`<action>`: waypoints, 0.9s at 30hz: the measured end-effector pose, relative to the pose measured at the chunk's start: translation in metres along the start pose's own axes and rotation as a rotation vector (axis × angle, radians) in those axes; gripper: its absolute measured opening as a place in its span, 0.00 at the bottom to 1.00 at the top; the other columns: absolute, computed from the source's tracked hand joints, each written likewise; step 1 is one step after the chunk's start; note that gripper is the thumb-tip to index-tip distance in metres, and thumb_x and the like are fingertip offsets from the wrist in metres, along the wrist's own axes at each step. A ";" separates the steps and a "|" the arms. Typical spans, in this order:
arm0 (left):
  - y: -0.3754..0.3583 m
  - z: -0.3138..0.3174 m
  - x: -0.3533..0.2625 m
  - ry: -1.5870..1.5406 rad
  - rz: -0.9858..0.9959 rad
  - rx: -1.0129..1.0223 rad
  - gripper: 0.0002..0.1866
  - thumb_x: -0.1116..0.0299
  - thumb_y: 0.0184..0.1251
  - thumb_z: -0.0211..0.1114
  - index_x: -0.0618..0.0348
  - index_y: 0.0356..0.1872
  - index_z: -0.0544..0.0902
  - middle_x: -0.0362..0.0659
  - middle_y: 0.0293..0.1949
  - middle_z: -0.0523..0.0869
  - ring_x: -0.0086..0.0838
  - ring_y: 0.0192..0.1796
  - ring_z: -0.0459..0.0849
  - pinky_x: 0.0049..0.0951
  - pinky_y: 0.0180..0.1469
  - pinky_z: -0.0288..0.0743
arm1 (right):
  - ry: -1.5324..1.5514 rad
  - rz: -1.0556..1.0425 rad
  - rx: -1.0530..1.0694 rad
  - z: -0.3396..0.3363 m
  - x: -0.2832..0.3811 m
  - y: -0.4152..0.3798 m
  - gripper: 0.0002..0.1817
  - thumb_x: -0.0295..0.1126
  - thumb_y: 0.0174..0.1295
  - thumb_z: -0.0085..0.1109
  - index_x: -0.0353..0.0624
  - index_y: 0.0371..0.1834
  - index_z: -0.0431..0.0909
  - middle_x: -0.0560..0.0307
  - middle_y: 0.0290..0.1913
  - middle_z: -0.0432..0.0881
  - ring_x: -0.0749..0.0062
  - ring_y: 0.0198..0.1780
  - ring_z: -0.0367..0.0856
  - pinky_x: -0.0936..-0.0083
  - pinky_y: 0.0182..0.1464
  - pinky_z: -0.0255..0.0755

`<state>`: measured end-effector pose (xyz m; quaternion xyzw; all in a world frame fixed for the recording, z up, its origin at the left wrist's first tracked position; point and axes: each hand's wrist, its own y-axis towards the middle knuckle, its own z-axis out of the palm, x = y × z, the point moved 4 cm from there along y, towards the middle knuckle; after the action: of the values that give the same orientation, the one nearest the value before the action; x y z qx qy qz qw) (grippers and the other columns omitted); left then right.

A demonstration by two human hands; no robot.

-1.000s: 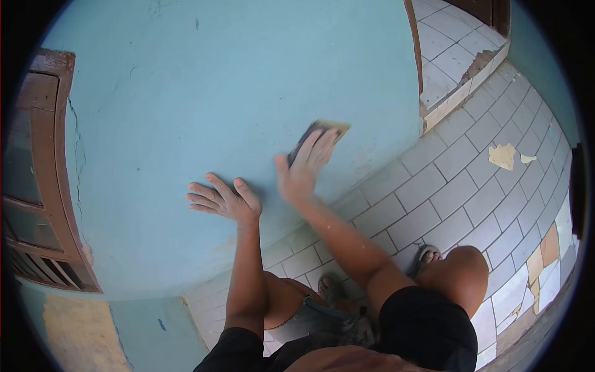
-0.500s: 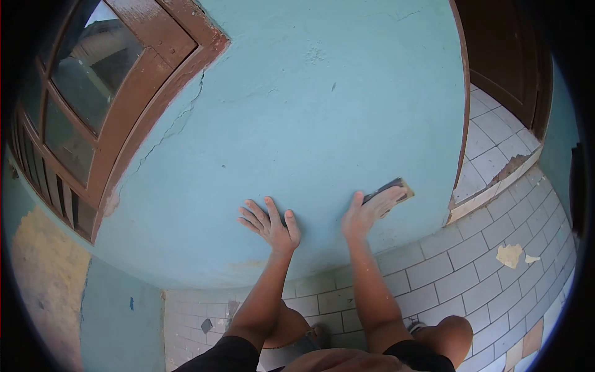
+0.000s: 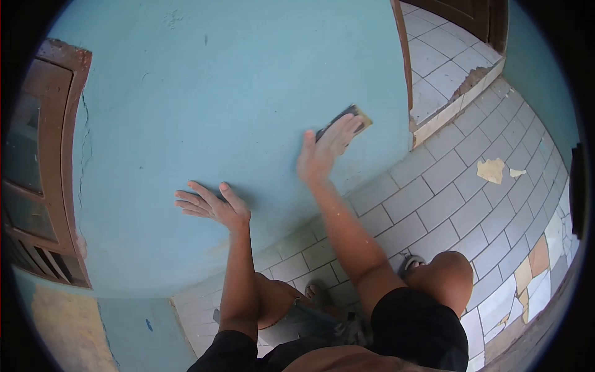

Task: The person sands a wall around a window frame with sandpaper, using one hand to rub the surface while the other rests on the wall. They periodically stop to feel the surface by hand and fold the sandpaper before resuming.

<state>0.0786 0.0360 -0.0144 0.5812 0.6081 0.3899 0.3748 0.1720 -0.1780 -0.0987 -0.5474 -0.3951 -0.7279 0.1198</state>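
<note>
Head: sheet (image 3: 347, 113) (under right fingers (image 3: 341, 131))

Soft even light, faint shadow beside bare left hand (image 3: 217, 208) on light-blue painted wall (image 3: 186, 111), bare right hand (image 3: 325, 152) slightly blurred, fisheye-curved edges, black corners

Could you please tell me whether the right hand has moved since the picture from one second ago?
Yes, the right hand has moved along the light-blue wall, closer to the doorway's brown trim.
</note>
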 end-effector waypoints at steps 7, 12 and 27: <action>-0.013 0.010 0.010 0.076 0.187 0.067 0.39 0.41 0.84 0.45 0.55 0.85 0.54 0.55 0.86 0.35 0.54 0.86 0.26 0.66 0.79 0.19 | 0.126 0.232 -0.065 -0.005 -0.014 0.006 0.52 0.60 0.79 0.41 0.28 0.84 0.28 0.20 0.83 0.26 0.26 0.85 0.24 0.36 0.81 0.23; -0.012 0.007 0.005 0.056 0.139 0.057 0.40 0.41 0.85 0.43 0.55 0.85 0.51 0.54 0.86 0.34 0.52 0.87 0.26 0.65 0.80 0.18 | 0.066 0.267 -0.193 -0.037 -0.040 0.090 0.48 0.57 0.82 0.38 0.29 0.84 0.31 0.26 0.85 0.31 0.34 0.86 0.28 0.44 0.83 0.25; -0.034 0.028 0.001 0.090 0.215 0.042 0.41 0.37 0.84 0.39 0.53 0.86 0.50 0.51 0.87 0.34 0.48 0.87 0.24 0.63 0.79 0.15 | 0.088 0.424 -0.178 -0.049 -0.085 0.070 0.49 0.58 0.81 0.38 0.30 0.85 0.29 0.27 0.85 0.29 0.36 0.87 0.28 0.47 0.84 0.27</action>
<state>0.0898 0.0377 -0.0567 0.6327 0.5665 0.4406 0.2909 0.2116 -0.2812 -0.1474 -0.5943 -0.2000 -0.7417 0.2382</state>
